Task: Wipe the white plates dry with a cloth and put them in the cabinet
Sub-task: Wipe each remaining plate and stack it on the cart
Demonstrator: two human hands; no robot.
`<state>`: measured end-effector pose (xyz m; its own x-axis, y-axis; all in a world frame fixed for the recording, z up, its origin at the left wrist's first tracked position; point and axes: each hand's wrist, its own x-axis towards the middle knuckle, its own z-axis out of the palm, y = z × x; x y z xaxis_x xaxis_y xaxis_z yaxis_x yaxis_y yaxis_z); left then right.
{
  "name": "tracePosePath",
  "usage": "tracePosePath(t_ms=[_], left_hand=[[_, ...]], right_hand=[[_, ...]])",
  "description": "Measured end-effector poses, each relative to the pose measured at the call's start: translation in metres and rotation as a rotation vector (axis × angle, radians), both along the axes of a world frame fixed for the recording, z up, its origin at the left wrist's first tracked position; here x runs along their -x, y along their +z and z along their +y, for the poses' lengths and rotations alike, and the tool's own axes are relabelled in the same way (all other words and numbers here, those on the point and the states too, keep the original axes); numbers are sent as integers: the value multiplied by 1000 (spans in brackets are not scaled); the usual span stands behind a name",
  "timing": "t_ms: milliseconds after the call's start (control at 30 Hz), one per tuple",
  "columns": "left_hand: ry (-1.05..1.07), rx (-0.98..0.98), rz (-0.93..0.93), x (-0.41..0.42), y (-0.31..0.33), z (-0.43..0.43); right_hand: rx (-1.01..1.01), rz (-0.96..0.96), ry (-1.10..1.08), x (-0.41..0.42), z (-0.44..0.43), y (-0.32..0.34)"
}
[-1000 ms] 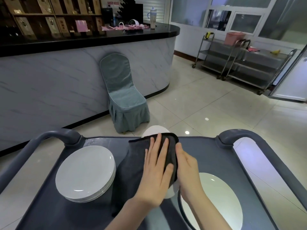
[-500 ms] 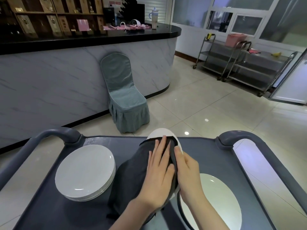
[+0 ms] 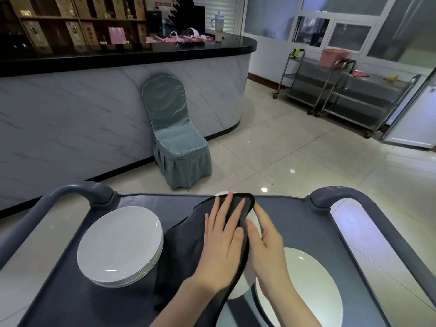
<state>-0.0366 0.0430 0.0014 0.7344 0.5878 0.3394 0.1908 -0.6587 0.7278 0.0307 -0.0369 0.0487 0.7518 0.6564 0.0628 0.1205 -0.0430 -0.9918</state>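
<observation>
Two hands dried a plate (image 3: 246, 282): left hand (image 3: 224, 244), fingers spread flat, pressed the cloth (image 3: 184, 244); right hand (image 3: 269, 246) pinched the rim. Steady backing and rim-to-rim strokes would serve best.

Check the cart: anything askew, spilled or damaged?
Nothing stands out. The plate stack sits neat on the cart; a large plate lies flat. The left hand presses the cloth on the held plate, which the right hand grips. No spills or chips visible.

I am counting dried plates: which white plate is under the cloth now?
The middle plate, under the left hand and dark cloth; the left stack and the right plate lie uncovered.
</observation>
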Motion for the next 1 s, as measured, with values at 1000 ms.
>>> tracePosePath(t_ms=[1000], left_hand=[[55, 346, -66, 36, -49, 21]], right_hand=[[-235, 386, -115, -47, -17, 5]])
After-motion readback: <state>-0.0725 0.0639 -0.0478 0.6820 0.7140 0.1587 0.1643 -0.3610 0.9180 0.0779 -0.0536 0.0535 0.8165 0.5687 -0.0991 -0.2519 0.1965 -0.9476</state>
